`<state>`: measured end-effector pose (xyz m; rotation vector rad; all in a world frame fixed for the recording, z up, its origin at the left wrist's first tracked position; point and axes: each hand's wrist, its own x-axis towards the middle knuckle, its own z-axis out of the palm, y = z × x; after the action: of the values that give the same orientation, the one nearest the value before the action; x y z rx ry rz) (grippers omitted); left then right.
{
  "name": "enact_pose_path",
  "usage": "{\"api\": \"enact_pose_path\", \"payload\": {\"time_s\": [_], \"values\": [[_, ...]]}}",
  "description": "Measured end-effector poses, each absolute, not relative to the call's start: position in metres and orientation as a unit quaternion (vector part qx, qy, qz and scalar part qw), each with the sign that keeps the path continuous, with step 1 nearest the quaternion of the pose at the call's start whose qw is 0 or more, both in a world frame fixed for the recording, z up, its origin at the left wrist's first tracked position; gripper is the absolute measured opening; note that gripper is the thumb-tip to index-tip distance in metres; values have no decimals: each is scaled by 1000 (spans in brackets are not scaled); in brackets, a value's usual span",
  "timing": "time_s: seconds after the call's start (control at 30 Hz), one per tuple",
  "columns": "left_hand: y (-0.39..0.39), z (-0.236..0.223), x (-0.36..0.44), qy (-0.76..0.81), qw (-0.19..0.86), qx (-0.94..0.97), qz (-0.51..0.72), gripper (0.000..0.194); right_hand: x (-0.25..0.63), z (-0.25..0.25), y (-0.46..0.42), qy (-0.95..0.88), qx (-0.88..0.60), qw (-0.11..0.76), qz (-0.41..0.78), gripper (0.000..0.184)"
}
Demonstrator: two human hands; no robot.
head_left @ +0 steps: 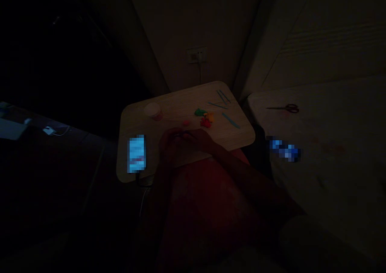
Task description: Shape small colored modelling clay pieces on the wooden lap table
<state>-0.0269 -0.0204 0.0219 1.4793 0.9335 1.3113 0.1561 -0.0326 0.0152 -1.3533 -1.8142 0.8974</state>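
In the dim light, my left hand (168, 145) and my right hand (201, 139) meet over the near part of a small wooden table (177, 100). The fingers of both are curled in; what they hold is too dark to make out. Just beyond them lies a small pink lump (185, 122) that looks like modelling clay. Farther right, a green lump (199, 112), an orange lump (208, 117) and a red lump (205, 123) sit close together. A pale tub (153, 111) stands behind my left hand.
A lit, blurred screen (136, 154) lies at the table's left. Thin blue-green sticks (221, 97) and a flat blue-green tool (230, 120) lie on the right. Scissors (283, 108) rest on a pale surface (304, 124) beyond. A wall socket (197, 54) holds a plugged cord.
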Motion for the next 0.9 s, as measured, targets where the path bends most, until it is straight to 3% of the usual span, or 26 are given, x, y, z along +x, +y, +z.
{"api": "enact_pose_path", "payload": {"time_s": [0.23,0.4,0.6,0.9], "values": [[-27,29,-26,376,466,660,454,46,162,8,-30,-615,-442,419,501,41],[-26,31,-26,349,481,660,460,53,167,10,-29,-607,-406,384,565,45],[-27,31,-25,335,526,654,429,59,172,15,-27,-618,-392,356,581,50],[-25,27,-27,311,483,706,413,56,177,17,-28,-643,-379,358,561,49]]}}
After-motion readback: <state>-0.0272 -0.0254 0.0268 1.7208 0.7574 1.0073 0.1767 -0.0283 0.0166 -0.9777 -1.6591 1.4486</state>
